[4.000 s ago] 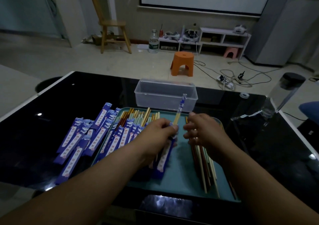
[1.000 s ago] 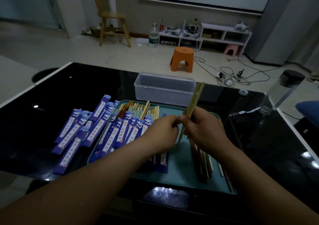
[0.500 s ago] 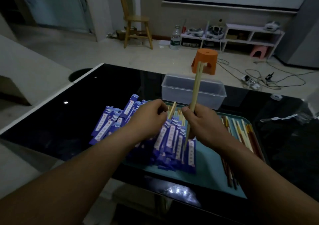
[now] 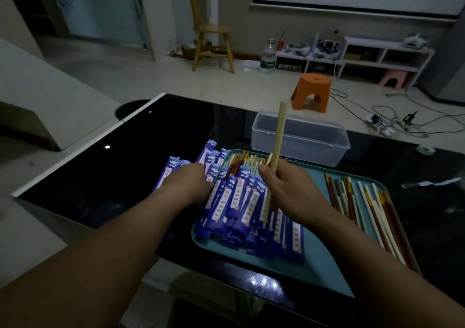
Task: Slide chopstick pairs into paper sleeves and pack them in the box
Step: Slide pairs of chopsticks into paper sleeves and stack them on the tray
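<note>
Right hand [image 4: 289, 192] was closed around a pale chopstick pair [image 4: 276, 151], held near-upright by its lower third. Left hand [image 4: 188, 184] lay knuckles-up on the blue paper sleeves [image 4: 234, 202] just left of the right hand; its grip could not be told. Clear box [image 4: 302, 136] sat beyond both hands. Judged: sticks light, stiff; sleeves flimsy, so pinch one near its open mouth

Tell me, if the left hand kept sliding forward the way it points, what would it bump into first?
Most likely the blue paper sleeves lying right at the left hand's fingertips, at the tray's left edge. It may already touch them; depth is hard to judge.
</note>
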Demonstrator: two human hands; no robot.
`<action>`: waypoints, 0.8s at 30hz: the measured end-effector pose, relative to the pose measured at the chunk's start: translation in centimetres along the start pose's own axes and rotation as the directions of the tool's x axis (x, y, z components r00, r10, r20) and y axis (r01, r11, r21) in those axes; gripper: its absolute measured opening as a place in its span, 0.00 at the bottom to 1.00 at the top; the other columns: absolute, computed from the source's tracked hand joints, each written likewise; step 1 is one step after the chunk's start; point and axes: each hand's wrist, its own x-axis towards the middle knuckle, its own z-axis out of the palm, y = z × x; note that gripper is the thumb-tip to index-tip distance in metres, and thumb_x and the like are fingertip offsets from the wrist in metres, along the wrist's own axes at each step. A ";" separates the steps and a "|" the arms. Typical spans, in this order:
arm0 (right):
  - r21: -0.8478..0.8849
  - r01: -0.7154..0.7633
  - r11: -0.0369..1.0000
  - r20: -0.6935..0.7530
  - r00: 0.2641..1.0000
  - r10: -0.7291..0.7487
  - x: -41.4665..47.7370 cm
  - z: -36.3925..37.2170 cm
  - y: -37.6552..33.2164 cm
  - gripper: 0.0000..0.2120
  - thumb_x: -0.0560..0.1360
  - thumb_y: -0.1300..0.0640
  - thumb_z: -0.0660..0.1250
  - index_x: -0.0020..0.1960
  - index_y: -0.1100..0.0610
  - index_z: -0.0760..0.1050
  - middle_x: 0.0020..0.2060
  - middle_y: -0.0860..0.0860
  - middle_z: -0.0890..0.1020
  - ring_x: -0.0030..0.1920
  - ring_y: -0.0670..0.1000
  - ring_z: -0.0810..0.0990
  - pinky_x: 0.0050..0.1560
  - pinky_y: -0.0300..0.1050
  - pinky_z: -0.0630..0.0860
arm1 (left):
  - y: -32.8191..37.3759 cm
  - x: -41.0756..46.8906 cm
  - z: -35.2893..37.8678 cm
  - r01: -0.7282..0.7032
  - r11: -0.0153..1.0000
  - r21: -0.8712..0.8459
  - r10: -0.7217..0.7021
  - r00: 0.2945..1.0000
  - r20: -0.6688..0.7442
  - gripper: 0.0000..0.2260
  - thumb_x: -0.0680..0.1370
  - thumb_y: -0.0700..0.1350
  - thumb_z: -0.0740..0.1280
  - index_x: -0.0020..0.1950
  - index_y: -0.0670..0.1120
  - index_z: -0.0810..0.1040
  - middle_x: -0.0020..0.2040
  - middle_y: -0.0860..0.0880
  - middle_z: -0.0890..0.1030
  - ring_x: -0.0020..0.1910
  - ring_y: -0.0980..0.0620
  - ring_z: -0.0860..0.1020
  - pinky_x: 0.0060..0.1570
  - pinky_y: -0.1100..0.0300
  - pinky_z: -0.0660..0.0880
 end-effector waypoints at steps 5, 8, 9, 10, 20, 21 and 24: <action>0.007 -0.019 1.000 0.002 1.000 0.019 0.0 -0.3 0.5 0.20 0.85 0.44 0.60 0.45 0.59 0.74 0.34 0.55 0.80 0.36 0.58 0.83 0.42 0.63 0.82 | 0.0 0.2 0.5 0.015 0.998 -0.055 -0.016 1.000 -0.015 0.09 0.82 0.50 0.67 0.49 0.49 0.69 0.41 0.48 0.73 0.36 0.48 0.72 0.39 0.54 0.72; -0.008 -0.009 1.000 -0.015 1.000 0.009 0.0 -0.6 0.7 0.21 0.85 0.44 0.59 0.46 0.60 0.74 0.36 0.58 0.81 0.37 0.60 0.83 0.43 0.64 0.82 | 0.9 -0.1 -1.2 -0.021 0.979 -0.204 0.009 0.998 -0.060 0.11 0.81 0.47 0.67 0.44 0.49 0.67 0.39 0.48 0.75 0.36 0.49 0.74 0.35 0.55 0.70; -0.001 -0.010 1.000 -0.024 1.000 0.010 0.0 -0.9 0.8 0.21 0.85 0.44 0.60 0.46 0.60 0.74 0.37 0.59 0.82 0.37 0.60 0.83 0.42 0.64 0.82 | 1.5 -0.3 -2.1 -0.035 0.950 -0.309 0.013 0.997 -0.074 0.11 0.81 0.46 0.68 0.43 0.48 0.67 0.39 0.47 0.76 0.36 0.48 0.77 0.35 0.53 0.73; 0.003 -0.013 1.000 -0.036 0.999 0.013 -0.1 -1.3 1.1 0.21 0.85 0.44 0.60 0.45 0.60 0.74 0.37 0.59 0.81 0.37 0.60 0.83 0.42 0.64 0.82 | 2.2 -0.6 -2.9 -0.047 0.900 -0.434 0.013 0.997 -0.082 0.10 0.80 0.45 0.68 0.44 0.48 0.67 0.40 0.45 0.79 0.38 0.46 0.80 0.38 0.50 0.78; 0.331 -0.200 0.922 -0.144 0.955 0.258 -1.7 -5.7 4.7 0.18 0.85 0.48 0.62 0.44 0.62 0.74 0.27 0.56 0.77 0.27 0.54 0.78 0.27 0.45 0.69 | 11.4 -5.5 -1.7 0.239 0.236 -0.942 0.369 0.875 0.314 0.25 0.85 0.64 0.55 0.60 0.44 0.78 0.35 0.46 0.75 0.25 0.50 0.68 0.31 0.58 0.60; 0.415 -0.201 0.887 -0.148 0.947 0.284 -1.9 -6.4 4.9 0.17 0.85 0.49 0.62 0.44 0.60 0.73 0.27 0.55 0.76 0.27 0.55 0.77 0.27 0.44 0.68 | 11.9 -5.8 -1.4 0.280 0.204 -0.938 0.414 0.844 0.342 0.25 0.85 0.63 0.55 0.60 0.44 0.79 0.34 0.46 0.75 0.25 0.51 0.67 0.30 0.58 0.60; 0.599 -0.171 0.782 -0.159 0.932 0.325 -2.0 -8.2 4.7 0.15 0.85 0.49 0.62 0.46 0.58 0.72 0.28 0.54 0.75 0.28 0.52 0.75 0.27 0.43 0.67 | 12.6 -6.5 -0.9 0.348 0.169 -0.922 0.514 0.767 0.384 0.22 0.86 0.60 0.56 0.59 0.43 0.79 0.37 0.46 0.75 0.29 0.50 0.69 0.30 0.57 0.64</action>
